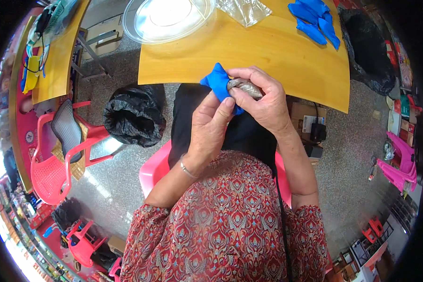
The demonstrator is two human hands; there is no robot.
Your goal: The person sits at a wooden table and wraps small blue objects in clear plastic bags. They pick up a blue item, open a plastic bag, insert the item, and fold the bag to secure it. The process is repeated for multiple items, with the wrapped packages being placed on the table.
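Over my lap, just off the table's near edge, my left hand (207, 123) is closed on a small blue cloth piece (217, 83) with pointed corners. My left thumb presses on its lower part. My right hand (269, 103) has its thumb and fingers wrapped round a crumpled, shiny grey-brown wad (246, 87), which looks like plastic film or stuffing. The wad's left end touches the blue piece's right side. Whether the wad goes inside the blue piece is hidden by the fingers.
On the yellow table (268, 56) lie a clear round plastic tray (132, 29), a clear plastic bag (244, 10) and several blue cloth pieces (310, 29). Black bag-lined bins stand left (132, 117) and right (369, 51). A pink chair (51, 176) is further left.
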